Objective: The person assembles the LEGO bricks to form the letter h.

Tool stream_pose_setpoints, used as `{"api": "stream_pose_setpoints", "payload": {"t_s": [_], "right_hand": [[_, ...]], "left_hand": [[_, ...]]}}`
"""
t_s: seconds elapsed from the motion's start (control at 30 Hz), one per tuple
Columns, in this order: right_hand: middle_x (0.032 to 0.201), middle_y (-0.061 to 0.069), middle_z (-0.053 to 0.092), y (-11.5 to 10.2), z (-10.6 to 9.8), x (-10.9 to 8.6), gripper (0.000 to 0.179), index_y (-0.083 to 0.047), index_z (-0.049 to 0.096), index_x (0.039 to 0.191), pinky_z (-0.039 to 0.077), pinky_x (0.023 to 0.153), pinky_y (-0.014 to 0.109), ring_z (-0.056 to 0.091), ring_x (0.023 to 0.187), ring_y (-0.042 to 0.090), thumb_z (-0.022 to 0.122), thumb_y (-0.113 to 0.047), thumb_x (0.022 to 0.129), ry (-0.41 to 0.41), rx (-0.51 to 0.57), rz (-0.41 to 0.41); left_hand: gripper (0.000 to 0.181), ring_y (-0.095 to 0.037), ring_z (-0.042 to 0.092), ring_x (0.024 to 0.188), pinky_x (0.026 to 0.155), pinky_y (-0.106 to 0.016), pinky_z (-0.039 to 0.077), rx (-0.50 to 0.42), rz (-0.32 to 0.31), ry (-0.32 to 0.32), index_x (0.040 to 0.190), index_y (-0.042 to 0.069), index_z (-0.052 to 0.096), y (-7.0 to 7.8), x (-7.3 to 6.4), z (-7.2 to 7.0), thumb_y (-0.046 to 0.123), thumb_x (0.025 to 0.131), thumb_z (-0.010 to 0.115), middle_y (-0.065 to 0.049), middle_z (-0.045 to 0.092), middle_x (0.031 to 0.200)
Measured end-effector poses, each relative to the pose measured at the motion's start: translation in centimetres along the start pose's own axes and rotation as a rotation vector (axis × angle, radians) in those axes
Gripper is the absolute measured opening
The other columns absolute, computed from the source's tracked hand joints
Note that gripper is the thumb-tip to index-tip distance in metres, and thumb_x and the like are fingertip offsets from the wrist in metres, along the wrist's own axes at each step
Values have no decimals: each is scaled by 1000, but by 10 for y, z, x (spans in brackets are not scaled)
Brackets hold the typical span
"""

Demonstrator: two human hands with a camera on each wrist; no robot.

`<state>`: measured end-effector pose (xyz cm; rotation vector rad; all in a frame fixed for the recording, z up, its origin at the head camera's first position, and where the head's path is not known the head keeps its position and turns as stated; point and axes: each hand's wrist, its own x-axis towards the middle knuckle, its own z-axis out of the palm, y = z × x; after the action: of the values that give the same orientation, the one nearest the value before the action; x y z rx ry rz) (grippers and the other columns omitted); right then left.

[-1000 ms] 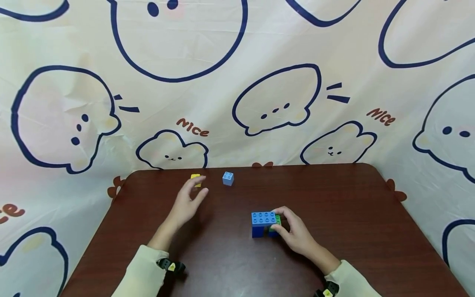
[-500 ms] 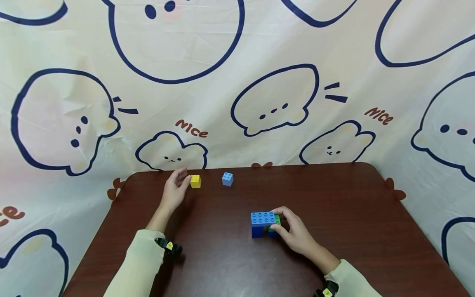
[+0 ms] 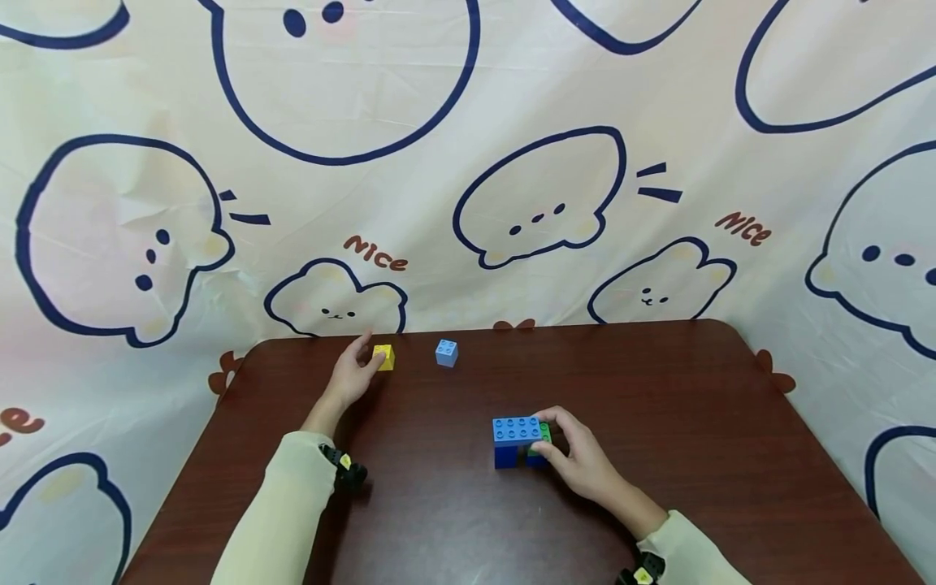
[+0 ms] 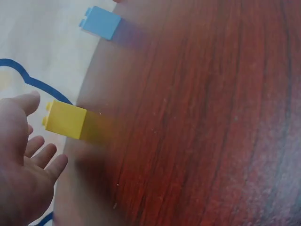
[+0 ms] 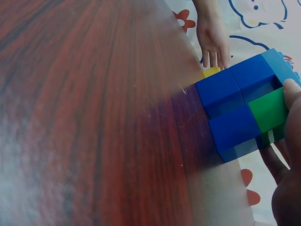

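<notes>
Far edge of table (image 3: 621, 374): my left hand (image 3: 349, 379) was unclenched beside yellow block (image 4: 66, 120); right hand (image 3: 581, 463) pinched block stack (image 3: 515, 431).

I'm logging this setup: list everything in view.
Yellow boxy plastic block: 1, yellow, table's far left.
Light-blue boxy plastic block: 1, light blue, right of yellow block.
Stacked plastic-block structure: 1, light blue, green, dark blue, near table's middle.
Rectangular wood-look table: 1, reddish brown, centre.
Cartoon-print cloth: 1 or more, white, around table.
Long cloth sleeves: 2, pale, both arms.
Wrist devices: 2, black, both wrists.
Left hand: 1, bare, beside yellow block.
Right hand: 1, bare, holding structure.
</notes>
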<state>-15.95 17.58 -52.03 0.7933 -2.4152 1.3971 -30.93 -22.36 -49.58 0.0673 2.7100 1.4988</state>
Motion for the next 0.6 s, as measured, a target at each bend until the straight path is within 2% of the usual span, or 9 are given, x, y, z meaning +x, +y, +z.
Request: {"api": "stream_pose_setpoints", "payload": {"t_s": [0.13,0.33,0.47,0.6], "right_hand": [[117,-1,65,1,0,0,34,-13,58,123,53,83,32,60,98,9,73,-8,93,4,-10,-7],[118,0,66,1,0,1,33,-13,59,122,53,89,36,60,104,9,74,-8,93,9,-22,0],[118,0,66,1,0,1,32,-12,59,121,53,89,39,60,104,10,73,-7,93,7,-21,4],[118,0,66,2,1,0,32,-12,59,122,53,89,38,60,103,10,73,-6,93,13,-22,-7]], "left_hand": [[62,-42,36,144,116,-53,34,-2,-27,0,158,-2,27,-5,2,3,17,106,55,-27,33,159],[60,-39,34,146,118,-50,31,-16,-36,19,157,-2,28,-11,3,7,15,107,54,-24,32,161],[57,-39,36,145,118,-51,32,8,-33,22,157,-1,30,-12,3,9,13,107,53,-25,35,159],[54,-39,39,142,117,-51,34,24,-36,31,157,1,33,-13,2,10,11,107,52,-26,38,157]]}}
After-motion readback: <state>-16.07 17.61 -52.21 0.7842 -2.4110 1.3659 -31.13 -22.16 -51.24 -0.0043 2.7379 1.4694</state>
